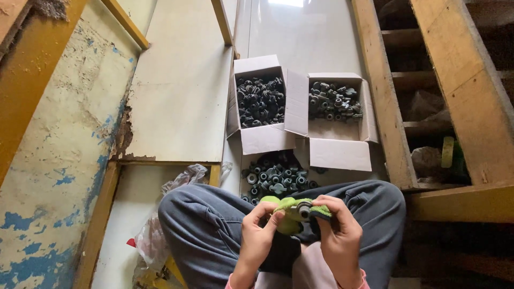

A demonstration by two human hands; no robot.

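- Left hand (258,231) and right hand (338,231) together clamp a green cloth (289,210) around a small dark round plastic part (304,212).
- Loose pile of dark parts (276,179) lies on the floor just beyond the knees.

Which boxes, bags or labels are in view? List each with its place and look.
Left box: white cardboard, flaps open, on the floor, full of dark parts.
Right box: white cardboard, open, touching the first, partly filled with grey parts.
Plastic bag: clear, crumpled, by the left knee.
Labels, signs, screens: none visible.
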